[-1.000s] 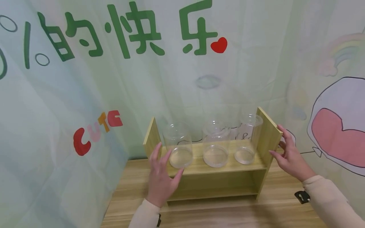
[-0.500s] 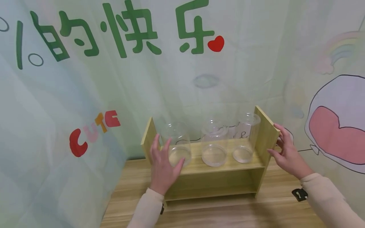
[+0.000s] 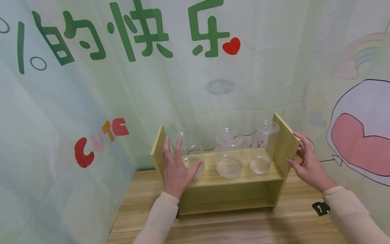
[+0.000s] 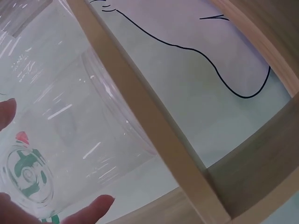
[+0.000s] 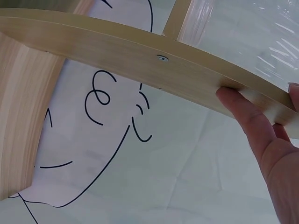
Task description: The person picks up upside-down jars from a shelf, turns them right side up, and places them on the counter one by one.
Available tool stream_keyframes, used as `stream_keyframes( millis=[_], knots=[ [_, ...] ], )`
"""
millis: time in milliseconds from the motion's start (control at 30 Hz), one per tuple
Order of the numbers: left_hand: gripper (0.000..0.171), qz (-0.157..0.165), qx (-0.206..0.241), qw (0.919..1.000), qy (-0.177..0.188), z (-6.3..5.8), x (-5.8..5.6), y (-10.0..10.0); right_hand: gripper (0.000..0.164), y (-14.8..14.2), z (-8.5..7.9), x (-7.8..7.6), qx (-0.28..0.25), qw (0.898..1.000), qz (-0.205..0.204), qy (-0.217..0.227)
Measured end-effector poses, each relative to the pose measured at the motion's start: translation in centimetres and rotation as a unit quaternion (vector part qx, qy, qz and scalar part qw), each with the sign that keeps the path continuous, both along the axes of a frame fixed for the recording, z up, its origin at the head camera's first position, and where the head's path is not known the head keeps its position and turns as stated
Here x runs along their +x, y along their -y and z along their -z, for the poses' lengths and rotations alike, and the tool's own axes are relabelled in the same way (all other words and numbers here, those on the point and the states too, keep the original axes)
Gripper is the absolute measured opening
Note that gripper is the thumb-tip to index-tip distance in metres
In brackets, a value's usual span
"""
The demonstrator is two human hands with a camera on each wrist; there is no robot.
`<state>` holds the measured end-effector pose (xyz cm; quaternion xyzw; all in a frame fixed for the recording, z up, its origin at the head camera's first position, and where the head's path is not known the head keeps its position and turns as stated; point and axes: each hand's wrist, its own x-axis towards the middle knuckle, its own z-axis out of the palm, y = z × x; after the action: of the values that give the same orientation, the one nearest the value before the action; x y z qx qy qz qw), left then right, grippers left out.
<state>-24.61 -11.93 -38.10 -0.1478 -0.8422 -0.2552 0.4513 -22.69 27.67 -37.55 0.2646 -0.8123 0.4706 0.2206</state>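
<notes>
From the head view we see our left hand (image 3: 176, 171) at the left jar (image 3: 189, 153), fingers (image 3: 178, 147) spread around its front, thumb on its right side. That jar stands at the left end of the shelf's (image 3: 231, 181) upper board, with the middle jar (image 3: 229, 152) and right jar (image 3: 263, 146) in a row beside it. The shelf sits on the wooden surface (image 3: 274, 227) against a printed curtain (image 3: 91, 84). Our right hand (image 3: 306, 164) rests on the shelf's right panel (image 3: 286, 145), fingers straight. The left wrist view adds the jar's base (image 4: 28, 175) close between two fingertips (image 4: 96, 205). The right wrist view alone shows a fingertip (image 5: 243, 116) pressed on the panel's edge (image 5: 140, 51).
</notes>
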Motion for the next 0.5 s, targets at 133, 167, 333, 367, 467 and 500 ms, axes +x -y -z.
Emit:
stream_keyframes(
  millis=[133,167,333,367,467,500],
  knots=[
    [0.100,-0.006,0.018,0.9998,0.008,-0.20,-0.26,-0.43,0.096,-0.15,-0.18,0.04,-0.007,1.000,-0.009,-0.005],
    [0.100,-0.007,0.021,0.9997,0.009,-0.26,-0.33,-0.51,0.096,-0.17,-0.24,0.06,-0.008,1.000,-0.010,-0.007],
    [0.099,-0.012,0.032,0.9993,0.014,-0.28,-0.41,-0.68,0.095,-0.02,-0.37,0.16,-0.011,1.000,-0.016,-0.005],
    [0.098,-0.014,0.032,0.9993,0.015,-0.23,-0.42,-0.66,0.095,0.01,-0.36,0.16,-0.011,1.000,-0.018,-0.005],
    [0.097,-0.019,0.033,0.9991,0.018,-0.12,-0.57,-0.65,0.095,-0.01,-0.31,0.10,-0.009,1.000,-0.017,-0.007],
    [0.096,-0.020,0.034,0.9990,0.019,-0.13,-0.64,-0.65,0.095,-0.01,-0.35,0.07,-0.009,1.000,-0.016,-0.007]
  ],
)
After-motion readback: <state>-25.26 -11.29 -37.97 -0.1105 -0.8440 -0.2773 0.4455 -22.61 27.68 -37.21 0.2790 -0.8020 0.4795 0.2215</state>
